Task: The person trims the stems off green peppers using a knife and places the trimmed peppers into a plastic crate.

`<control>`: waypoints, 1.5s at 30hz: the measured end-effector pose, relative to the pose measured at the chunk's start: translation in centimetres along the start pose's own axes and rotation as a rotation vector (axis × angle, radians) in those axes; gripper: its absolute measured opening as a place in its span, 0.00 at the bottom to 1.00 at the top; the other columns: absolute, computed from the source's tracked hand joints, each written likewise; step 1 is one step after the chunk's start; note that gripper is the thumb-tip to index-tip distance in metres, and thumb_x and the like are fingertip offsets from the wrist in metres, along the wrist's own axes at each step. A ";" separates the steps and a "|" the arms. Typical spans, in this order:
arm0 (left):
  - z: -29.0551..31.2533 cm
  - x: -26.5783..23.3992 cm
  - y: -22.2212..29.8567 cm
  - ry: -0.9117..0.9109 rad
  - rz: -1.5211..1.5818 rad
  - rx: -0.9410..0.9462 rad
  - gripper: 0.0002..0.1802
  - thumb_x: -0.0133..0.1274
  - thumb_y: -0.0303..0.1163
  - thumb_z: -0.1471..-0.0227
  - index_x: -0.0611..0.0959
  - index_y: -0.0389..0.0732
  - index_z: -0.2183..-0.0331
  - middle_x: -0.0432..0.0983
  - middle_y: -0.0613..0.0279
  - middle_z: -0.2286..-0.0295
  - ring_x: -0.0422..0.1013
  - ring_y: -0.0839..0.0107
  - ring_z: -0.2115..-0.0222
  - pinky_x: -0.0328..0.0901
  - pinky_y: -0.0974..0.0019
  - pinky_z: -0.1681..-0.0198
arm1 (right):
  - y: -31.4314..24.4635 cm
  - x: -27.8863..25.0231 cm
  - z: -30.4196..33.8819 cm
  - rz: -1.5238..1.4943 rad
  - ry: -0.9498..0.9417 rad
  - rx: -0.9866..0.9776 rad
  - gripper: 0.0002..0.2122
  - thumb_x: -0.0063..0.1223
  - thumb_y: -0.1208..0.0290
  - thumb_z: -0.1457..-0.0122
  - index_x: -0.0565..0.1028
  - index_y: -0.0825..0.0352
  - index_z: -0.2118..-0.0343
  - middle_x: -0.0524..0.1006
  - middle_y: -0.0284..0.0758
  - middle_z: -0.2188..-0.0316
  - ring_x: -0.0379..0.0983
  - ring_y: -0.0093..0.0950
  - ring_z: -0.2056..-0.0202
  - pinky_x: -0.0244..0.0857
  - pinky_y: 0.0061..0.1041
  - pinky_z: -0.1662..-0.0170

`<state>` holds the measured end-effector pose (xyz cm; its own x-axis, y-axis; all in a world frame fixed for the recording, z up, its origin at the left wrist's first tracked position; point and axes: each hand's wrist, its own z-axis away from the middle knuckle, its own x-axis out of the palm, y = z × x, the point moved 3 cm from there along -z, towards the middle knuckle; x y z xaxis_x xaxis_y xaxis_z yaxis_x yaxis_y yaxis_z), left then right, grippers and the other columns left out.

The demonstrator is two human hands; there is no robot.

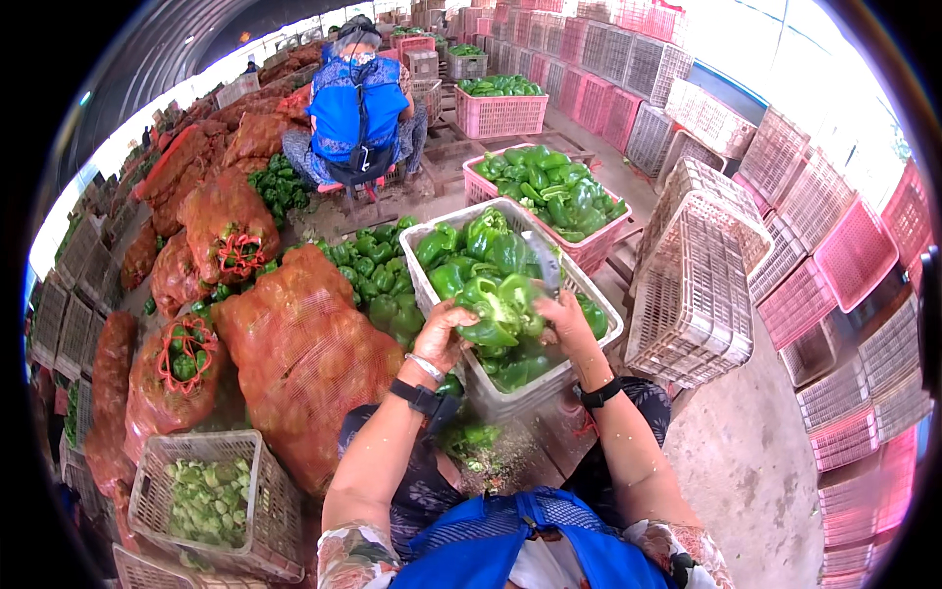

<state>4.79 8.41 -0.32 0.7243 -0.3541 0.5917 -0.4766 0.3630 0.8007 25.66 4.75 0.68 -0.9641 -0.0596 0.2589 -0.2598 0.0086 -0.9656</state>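
A: What takes up the most room?
B: Stacked pink and grey slatted plastic crates on the right, then bulging red mesh sacks on the left, the nearest lying close by the left forearm.
A: And past the hands?
B: A co-worker in a blue vest, sitting back turned.
A: What hems the hands in?
B: A tall, pale slatted plastic crate near the right arm, and a white plastic crate heaped with green peppers right under them. At lower left, a pale grey plastic crate holds small light-green pieces.
A: The grip?
B: The left hand curls firmly round a split green bell pepper, pale inside, above the heap. The right hand folds round a thin metal knife, blade up and blurred; I can't tell how tightly.
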 end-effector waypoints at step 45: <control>3.8 0.1 0.6 -0.073 -0.102 0.226 0.28 0.55 0.32 0.50 0.71 0.37 0.47 0.67 0.61 0.52 0.63 0.69 0.50 0.56 0.67 0.45 | 0.6 7.8 2.3 0.426 0.058 -0.050 0.12 0.60 0.73 0.53 0.76 0.72 0.65 0.75 0.28 0.80 0.66 0.14 0.82 0.59 0.17 0.80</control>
<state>2.71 5.30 0.60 0.7402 -0.4437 0.5052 -0.5082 0.1228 0.8525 18.11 2.04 2.04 -0.9870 0.0156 -0.1602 0.1609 0.0691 -0.9846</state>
